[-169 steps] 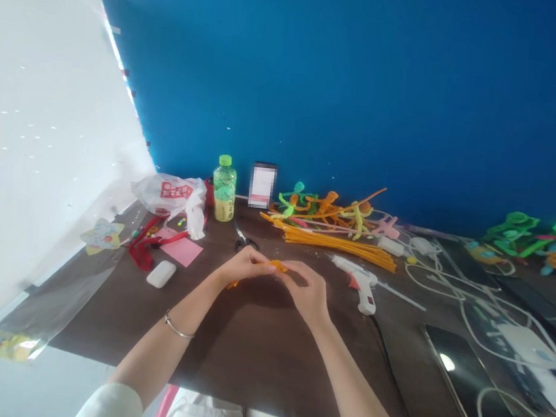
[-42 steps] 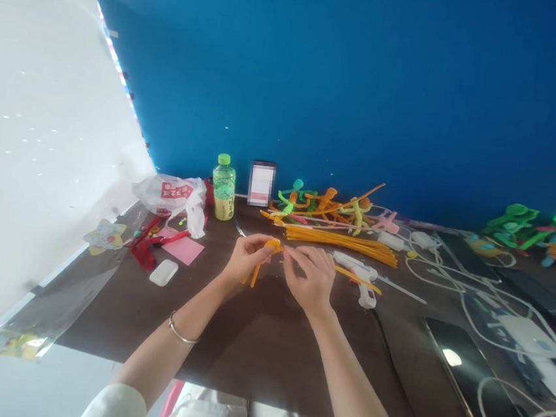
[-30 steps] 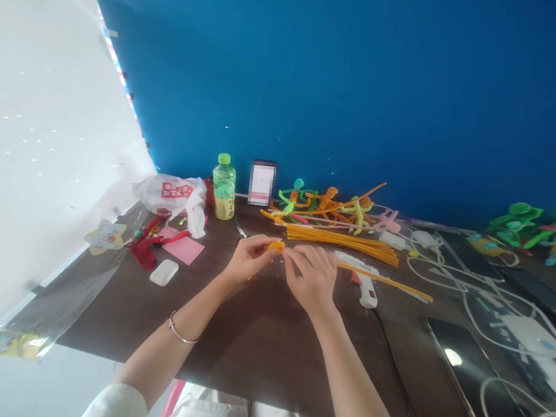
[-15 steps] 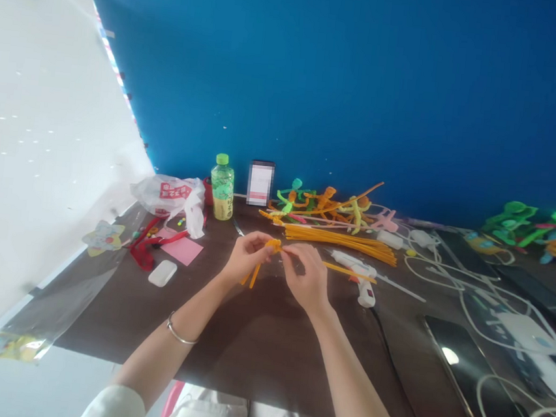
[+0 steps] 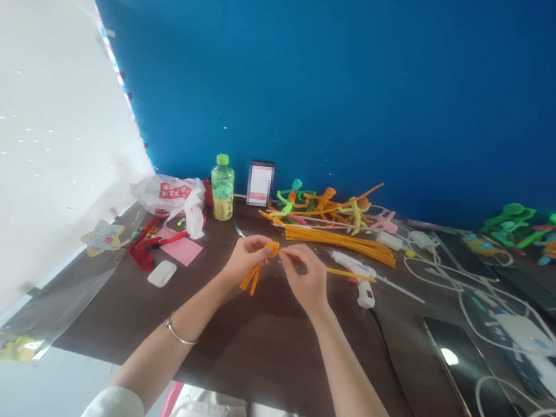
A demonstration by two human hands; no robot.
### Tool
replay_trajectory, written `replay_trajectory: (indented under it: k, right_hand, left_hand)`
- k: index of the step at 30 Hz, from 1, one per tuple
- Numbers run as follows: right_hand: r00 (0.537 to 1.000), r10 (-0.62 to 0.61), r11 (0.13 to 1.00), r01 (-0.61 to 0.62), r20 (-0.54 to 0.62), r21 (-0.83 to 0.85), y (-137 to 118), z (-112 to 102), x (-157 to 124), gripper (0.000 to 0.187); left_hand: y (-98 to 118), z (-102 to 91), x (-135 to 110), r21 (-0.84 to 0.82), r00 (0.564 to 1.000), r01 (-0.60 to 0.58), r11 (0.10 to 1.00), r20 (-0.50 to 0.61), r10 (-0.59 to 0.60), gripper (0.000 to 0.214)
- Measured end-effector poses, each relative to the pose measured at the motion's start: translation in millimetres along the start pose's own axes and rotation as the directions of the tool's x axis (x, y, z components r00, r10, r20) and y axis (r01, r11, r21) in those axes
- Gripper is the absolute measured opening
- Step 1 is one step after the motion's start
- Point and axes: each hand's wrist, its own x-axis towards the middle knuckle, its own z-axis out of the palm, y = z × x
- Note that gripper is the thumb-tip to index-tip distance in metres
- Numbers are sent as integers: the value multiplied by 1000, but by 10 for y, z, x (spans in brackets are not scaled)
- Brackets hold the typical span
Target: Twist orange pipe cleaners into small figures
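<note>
My left hand (image 5: 244, 258) pinches the coiled top of an orange pipe-cleaner figure (image 5: 255, 270), whose two legs hang down below the fingers. My right hand (image 5: 306, 278) is closed in a pinch on the free orange pipe-cleaner strand (image 5: 348, 273), which runs right from the coil over the glue gun. Both hands meet above the dark brown table (image 5: 246, 336). A silver bangle (image 5: 178, 334) sits on my left wrist.
A white glue gun (image 5: 360, 279) lies right of my hands. Behind are a bundle of orange pipe cleaners (image 5: 343, 243), several finished figures (image 5: 325, 205), a green-capped bottle (image 5: 222, 187), a plastic bag (image 5: 171, 195), a pink note (image 5: 180, 249), a white case (image 5: 161, 273), white cables and a phone (image 5: 468, 374).
The figure's legs have turned down and hang lower from my left hand. The long strand in my right hand has swung from far right to across the glue gun. Both hands stayed put.
</note>
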Motion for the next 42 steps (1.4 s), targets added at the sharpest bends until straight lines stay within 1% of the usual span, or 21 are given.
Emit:
replay_trajectory:
  k: [4, 6, 9, 12, 15, 17, 21, 23, 28, 33, 36, 39, 42]
  right_hand:
    - [994, 107, 990, -109, 20, 87, -22, -34, 19, 7]
    - [989, 124, 981, -134, 78, 139, -29, -73, 35, 9]
    - [977, 105, 970, -141, 186, 196, -28, -143, 62, 13]
    - [968, 111, 974, -152, 225, 171, -22, -198, 84, 14]
    - [958, 151, 976, -184, 244, 120, -24, -232, 105, 17]
    - [940, 188, 967, -227, 284, 112, -25, -250, 119, 18]
    - [895, 237, 943, -306, 378, 133, -6, -280, 133, 21]
    - [882, 249, 932, -331, 400, 149, 12, -286, 132, 23]
    - [854, 292, 899, -399, 430, 182, 26, -262, 118, 21]
    - [846, 314, 857, -448, 431, 256, 18, -202, 105, 19]
    - [832, 344, 816, -495, 435, 300, 58, -164, 84, 19]
    - [802, 370, 754, -554, 469, 353, 122, -138, 53, 20]
    - [755, 390, 706, -613, 527, 355, 161, -149, 44, 21]
  left_hand:
    - [35, 18, -9, -112, 998, 64, 992, 25, -61, 24]
    - [51, 13, -9, -141, 993, 111, 984, 59, -104, 24]
    - [54, -17, -2, -157, 976, 174, 972, 158, -149, 25]
    - [46, -58, 3, -162, 950, 231, 960, 250, -186, 27]
    - [48, -95, -2, -156, 930, 274, 949, 295, -220, 27]
    - [56, -113, -7, -143, 913, 301, 943, 328, -242, 26]
    - [61, -131, -18, -109, 867, 353, 929, 410, -281, 27]
    - [50, -134, -21, -114, 866, 351, 930, 418, -275, 27]
    - [18, -132, -17, -143, 896, 305, 941, 376, -234, 28]
    - [16, -130, -5, -155, 915, 294, 943, 333, -230, 32]
    - [13, -134, 0, -167, 918, 292, 942, 325, -227, 34]
    - [7, -144, -2, -192, 913, 290, 938, 349, -211, 32]
    - [11, -152, -18, -192, 891, 312, 931, 398, -217, 30]
